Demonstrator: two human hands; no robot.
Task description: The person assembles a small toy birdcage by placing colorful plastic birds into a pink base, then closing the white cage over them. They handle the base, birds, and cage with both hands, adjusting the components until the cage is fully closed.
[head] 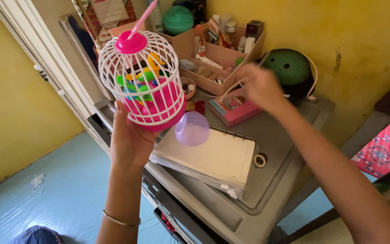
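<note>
- The toy birdcage (141,81), white-barred with a pink base and pink top knob, was held up in the air, tilted slightly, above the near-left corner of the grey table (271,180). Coloured plastic figures in green, yellow and pink sat inside it.
- The left hand (129,135) was clasped around the cage from below, palm under the pink base and fingertips on the lower bars. A thin bangle (120,221) circled that wrist.
- The right hand (258,86) was stretched out over the far part of the table, blurred; its fingers appeared pinched on a thin pale stick or cord (232,88), but the grasp could not be told with certainty.
- Just under that hand lay a pink book (233,110), flat on the table.
- A translucent purple cup (192,129) sat just beside the cage base, overlapping the edge of a spiral notebook (213,158) lying flat.
- A small roll of tape (260,160) rested just right of the notebook.
- A cardboard box (222,54) of assorted small items stood at the back against the yellow wall, with a dark green dotted helmet (290,68) to its right.
</note>
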